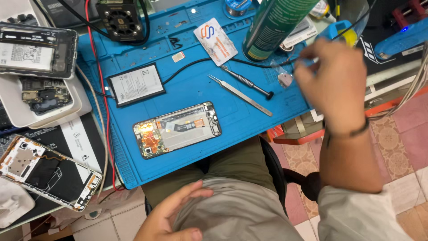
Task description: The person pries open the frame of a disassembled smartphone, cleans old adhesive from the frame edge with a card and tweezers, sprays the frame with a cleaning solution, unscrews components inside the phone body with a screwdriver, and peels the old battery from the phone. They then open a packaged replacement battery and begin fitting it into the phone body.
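Your right hand [327, 87] is raised over the right edge of the blue work mat [196, 96], its fingers curled loosely toward each other above a small clear plastic bag [284, 76] that lies on the mat. The hand is blurred, so you cannot tell whether the fingertips pinch the bag or only hover at it. Your left hand [171, 216] rests low on your lap, fingers spread and relaxed, holding nothing.

On the mat you have 1 opened phone [177, 129], back cover off, lying near the front edge with its copper flex and board showing. Behind it to the left lies 1 black-framed battery [136, 84], label up. Between the phone and your right hand lie 2 tools side by side: 1 pair of steel tweezers [240, 95] and 1 precision screwdriver [246, 82], both angled the same way. 1 white card with an orange mark [216, 41] sits further back, just beside 1 green spray can [272, 24], which stands on the mat. 1 small black fan [121, 20] sits at the mat's far left corner.

Off the mat to your left are 3 more stripped phone bodies: 1 at the top [35, 50], 1 on a white tray [44, 96], and 1 white frame [47, 172] lying near the table's front edge.
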